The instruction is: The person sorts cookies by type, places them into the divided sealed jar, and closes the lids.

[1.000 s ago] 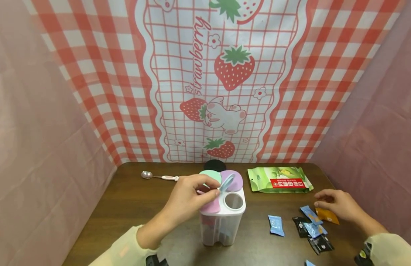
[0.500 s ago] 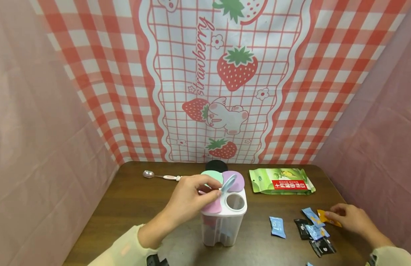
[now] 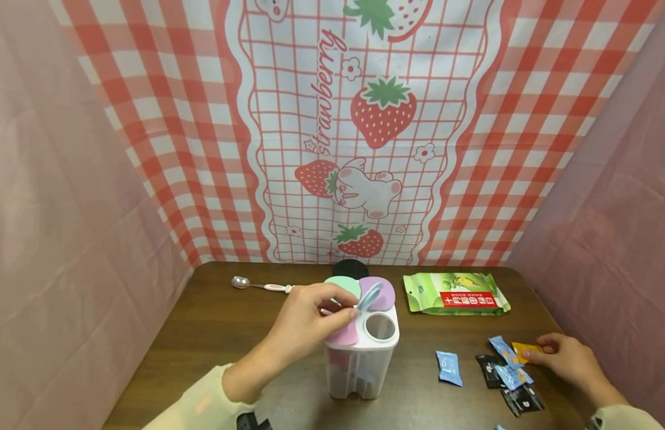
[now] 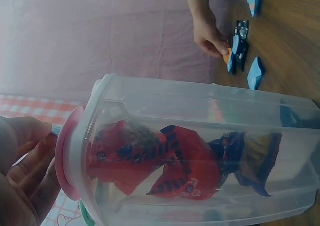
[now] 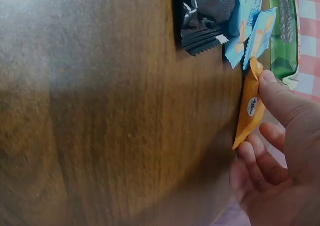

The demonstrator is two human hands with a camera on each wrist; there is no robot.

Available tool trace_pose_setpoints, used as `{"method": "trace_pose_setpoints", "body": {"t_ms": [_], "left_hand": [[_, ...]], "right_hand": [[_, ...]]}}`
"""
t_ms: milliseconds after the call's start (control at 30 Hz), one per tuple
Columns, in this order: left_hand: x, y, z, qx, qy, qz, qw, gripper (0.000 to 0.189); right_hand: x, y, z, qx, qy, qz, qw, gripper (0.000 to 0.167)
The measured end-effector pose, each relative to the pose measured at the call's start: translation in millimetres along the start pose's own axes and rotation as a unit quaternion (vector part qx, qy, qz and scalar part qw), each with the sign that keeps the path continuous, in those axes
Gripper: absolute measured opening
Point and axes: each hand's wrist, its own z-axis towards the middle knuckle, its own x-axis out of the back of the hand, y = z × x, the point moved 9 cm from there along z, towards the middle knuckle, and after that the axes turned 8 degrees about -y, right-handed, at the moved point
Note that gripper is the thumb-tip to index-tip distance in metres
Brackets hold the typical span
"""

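A clear storage canister (image 3: 359,370) with a white top and several coloured flip lids stands upright mid-table. My left hand (image 3: 310,313) pinches its light blue lid (image 3: 370,297) between thumb and fingers, holding it raised beside the round opening (image 3: 380,327). Red wrapped packets (image 4: 185,166) show through the canister wall in the left wrist view. Off to the right, my right hand (image 3: 571,361) holds a small orange packet (image 5: 251,103) by its ends, thumb at one and fingertips at the other. Blue packets (image 5: 259,36) and a black packet (image 5: 207,16) lie right beside it.
A green package (image 3: 456,294) lies at the back right. Left of the canister is a spoon (image 3: 262,286), and a black round object (image 3: 350,269) sits behind it. One blue packet (image 3: 449,368) lies apart. Fabric walls (image 3: 606,209) border the table.
My right hand has come down onto the orange packet and taken hold of it, turning it slightly. My left hand keeps the blue lid raised in the same place.
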Motion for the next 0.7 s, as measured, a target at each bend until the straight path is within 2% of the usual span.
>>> {"method": "trace_pose_setpoints", "body": {"t_ms": [133, 267, 533, 700], "left_hand": [[0.1, 0.2, 0.0, -0.001, 0.001, 0.001, 1.0, 0.011], [0.2, 0.1, 0.3, -0.003, 0.002, 0.003, 1.0, 0.012], [-0.9, -0.5, 1.1, -0.001, -0.001, 0.003, 1.0, 0.011], [-0.5, -1.0, 0.6, -0.003, -0.001, 0.003, 1.0, 0.012]], "right_hand": [[-1.9, 4.4, -0.4, -0.017, -0.006, 0.003, 0.9998, 0.071], [-0.6, 3.5, -0.8, -0.014, 0.002, 0.005, 0.9999, 0.073], [3.5, 7.2, -2.7, -0.017, 0.007, 0.032, 0.9993, 0.065], [14.6, -1.2, -5.2, -0.001, 0.025, 0.066, 0.9975, 0.059]]}}
